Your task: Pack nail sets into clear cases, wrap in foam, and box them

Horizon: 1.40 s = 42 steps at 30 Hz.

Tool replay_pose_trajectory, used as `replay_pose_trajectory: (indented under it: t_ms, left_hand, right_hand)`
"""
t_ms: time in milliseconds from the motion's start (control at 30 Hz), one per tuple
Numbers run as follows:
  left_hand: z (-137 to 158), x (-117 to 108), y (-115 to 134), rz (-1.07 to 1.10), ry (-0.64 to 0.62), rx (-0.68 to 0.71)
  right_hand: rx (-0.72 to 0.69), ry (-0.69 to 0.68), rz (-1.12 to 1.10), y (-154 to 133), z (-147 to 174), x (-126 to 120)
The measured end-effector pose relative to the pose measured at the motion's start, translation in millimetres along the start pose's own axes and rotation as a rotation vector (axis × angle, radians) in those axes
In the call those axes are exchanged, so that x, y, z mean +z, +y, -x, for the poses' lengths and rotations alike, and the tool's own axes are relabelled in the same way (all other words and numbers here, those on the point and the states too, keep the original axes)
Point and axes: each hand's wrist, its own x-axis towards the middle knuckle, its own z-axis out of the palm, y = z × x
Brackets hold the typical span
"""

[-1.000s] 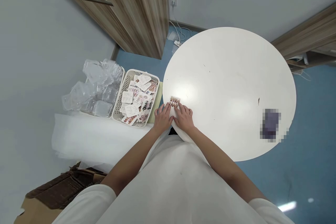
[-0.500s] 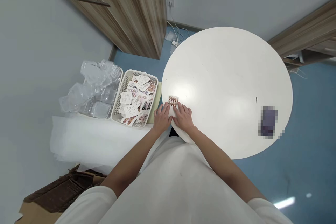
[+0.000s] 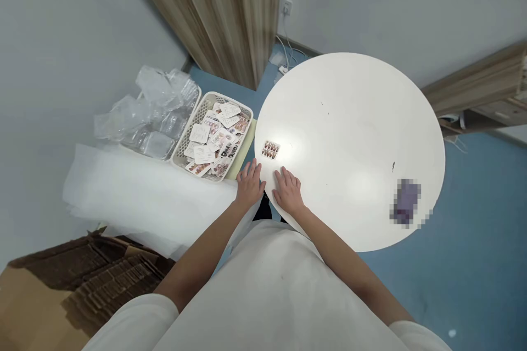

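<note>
A small card of press-on nails point(image 3: 270, 149), brown and shiny, lies near the left edge of the round white table point(image 3: 354, 120). My left hand point(image 3: 249, 184) is at the table's edge, below and left of the card, fingers apart and holding nothing. On the tabletop below and right of the card rests my right hand point(image 3: 288, 189), its fingers spread and nothing in them. Neither hand touches the card. Left of the table, a white basket point(image 3: 177, 160) holds many more nail cards point(image 3: 204, 154).
Clear plastic boxes point(image 3: 158, 143) fill another basket at the left. White foam sheeting point(image 3: 144, 192) lies below both baskets, with brown cardboard point(image 3: 111, 279) further down. A pixelated purple object point(image 3: 407, 202) lies at the table's right. A wooden cabinet point(image 3: 230, 22) stands behind.
Both hands have let go of the nail card and drawn back from it, the left one toward the table's edge. The view has turned somewhat to the left.
</note>
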Motion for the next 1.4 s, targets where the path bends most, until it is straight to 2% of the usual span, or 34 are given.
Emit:
replay_pose_trajectory:
  t_ms: [200,433,600,700,767,933,1067,1200,1400]
  left_hand:
    - [49.9,7.0,18.4,-0.026,0.055,-0.132]
    - [115.5,9.8,32.8,-0.017,0.086,-0.221]
    - [144.8,-5.6,18.0,0.048,0.092,-0.305]
    - [156.3,-18.7,0.7,0.151,0.127,-0.350]
    - [160.5,-27.9,-13.2,0.257,0.193,-0.377]
    - [150.3,-54.9,-47.8,0.653,0.473,-0.467]
    - [125.6,-81.5,-66.8,1.038,0.583,-0.630]
    - [100.1,-104.0,-84.5,1.258,0.666,-0.723]
    - [63.3,-117.1,-123.9,1.332,0.684,-0.857]
  right_hand:
    - [-0.140,0.027,-0.014,16.1,20.6,-4.3]
    - [-0.290,0.029,0.003,26.7,44.3,3.7]
    - [-0.367,0.072,-0.025,14.1,42.3,15.5]
    - [-0.419,0.115,-0.058,-8.0,27.8,22.0]
    - [-0.451,0.140,-0.085,-29.9,14.3,22.6]
    - [-0.530,0.141,-0.185,-94.5,-20.7,9.3]
    - [-0.561,0.046,-0.371,-132.2,-48.7,-5.5]
    - [-0.451,-0.077,-0.587,-155.8,-85.0,-12.9]
    - [-0.262,-0.146,-0.798,-185.3,-144.9,-8.0]
